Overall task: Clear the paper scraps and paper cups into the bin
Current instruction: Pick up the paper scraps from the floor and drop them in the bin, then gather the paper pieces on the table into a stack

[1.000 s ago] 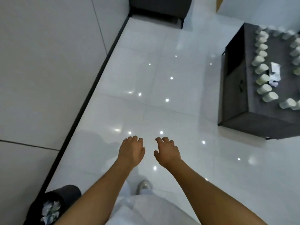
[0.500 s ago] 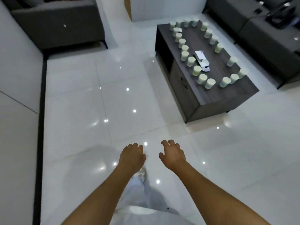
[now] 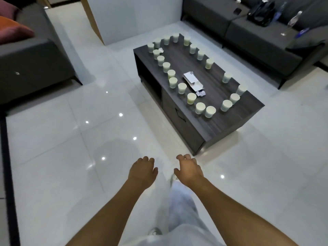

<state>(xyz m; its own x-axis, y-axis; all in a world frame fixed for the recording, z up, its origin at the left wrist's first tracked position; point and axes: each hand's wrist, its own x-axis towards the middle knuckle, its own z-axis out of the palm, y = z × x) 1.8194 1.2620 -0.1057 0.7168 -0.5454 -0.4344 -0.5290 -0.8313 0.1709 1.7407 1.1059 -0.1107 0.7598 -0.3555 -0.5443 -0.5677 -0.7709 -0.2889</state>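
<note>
The left hand (image 3: 142, 170) hangs empty over the white floor (image 3: 71, 139), fingers loosely curled; the right hand (image 3: 189, 168) likewise. Further right, paper cups (image 3: 200, 108) ring the dark coffee table (image 3: 218, 119), paper scraps (image 3: 192, 80) in the middle.

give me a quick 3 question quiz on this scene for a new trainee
1. True or false: the left hand is holding a paper cup.
2. Multiple choice: where do the paper cups stand? A) on the floor B) in a ring round the top of the dark coffee table C) on the grey sofa
3. Fill in: near the middle of the table lies a flat sheet of paper with a small crumpled ____ at its near end.

Key:
1. False; both it and the right hand are empty, over the floor short of the table.
2. B
3. scrap
</note>
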